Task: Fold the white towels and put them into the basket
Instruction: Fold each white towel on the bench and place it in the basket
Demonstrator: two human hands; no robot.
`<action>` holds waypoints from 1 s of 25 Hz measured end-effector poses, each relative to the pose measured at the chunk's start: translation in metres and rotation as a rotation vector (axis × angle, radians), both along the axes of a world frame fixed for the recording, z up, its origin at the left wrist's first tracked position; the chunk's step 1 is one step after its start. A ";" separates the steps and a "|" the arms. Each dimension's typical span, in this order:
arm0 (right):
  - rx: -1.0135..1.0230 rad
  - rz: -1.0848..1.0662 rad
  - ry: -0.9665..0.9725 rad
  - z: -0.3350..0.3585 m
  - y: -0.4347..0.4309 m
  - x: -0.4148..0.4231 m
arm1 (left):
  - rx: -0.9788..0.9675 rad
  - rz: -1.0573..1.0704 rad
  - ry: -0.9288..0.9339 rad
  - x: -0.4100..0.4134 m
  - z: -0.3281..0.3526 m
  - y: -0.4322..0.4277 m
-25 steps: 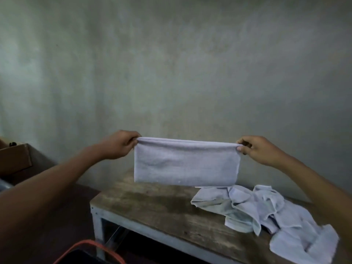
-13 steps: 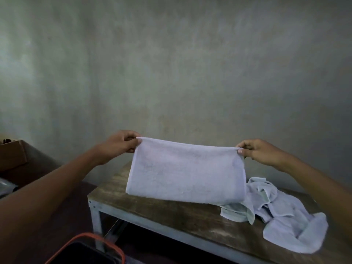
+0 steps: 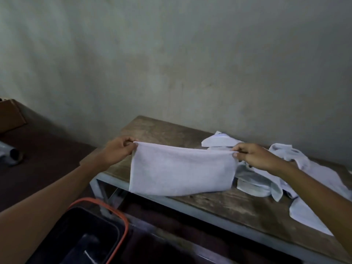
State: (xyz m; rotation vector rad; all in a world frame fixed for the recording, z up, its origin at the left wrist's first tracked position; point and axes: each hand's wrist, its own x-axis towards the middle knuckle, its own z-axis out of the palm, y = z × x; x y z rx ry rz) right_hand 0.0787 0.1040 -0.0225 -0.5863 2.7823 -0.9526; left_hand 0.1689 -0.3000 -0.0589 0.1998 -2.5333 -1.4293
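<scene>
- Lowering the folded white towel [image 3: 181, 172] toward the table [image 3: 219, 205], we now hold it where its bottom hem crosses the front edge in our view. Half a second ago it was held higher. Whether it touches the wood we cannot tell.
- Our left hand [image 3: 119, 151] pinches the top left corner between thumb and curled fingers. Our right hand [image 3: 255, 157] pinches the top right corner the same way, and the top edge sags slightly between them.
- Our view has dipped since the earlier frame. The basket [image 3: 124, 225], dark with an orange rim, shows far more at lower left, and more tabletop behind the towel has come into sight.
- The pile of unfolded towels [image 3: 304, 168] lies on the table to the right, just beside the held towel. A small printed label now shows on the rearmost one, too small to read.
- Our right forearm covers part of the pile, and our left forearm crosses the basket's near side.
- The basket is cut by the bottom of the frame, and we cannot make out what lies in it.
- A grey object [image 3: 9, 153] on the floor at far left is blurred, and a cardboard box [image 3: 11, 115] is cut by the left edge.
- Bare wood runs behind the towel up to the wall [image 3: 171, 54]. The basket stands below the table's left corner, apart from the towel.
</scene>
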 end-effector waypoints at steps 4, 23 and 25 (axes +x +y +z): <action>0.266 0.108 0.029 -0.046 -0.019 -0.033 | -0.139 0.084 -0.173 -0.033 -0.049 0.003; 0.377 0.171 0.193 -0.126 -0.139 0.016 | -0.896 -0.064 -0.187 -0.034 -0.104 0.075; 0.423 0.104 0.183 -0.138 -0.131 0.012 | -0.925 -0.026 -0.200 -0.035 -0.106 0.062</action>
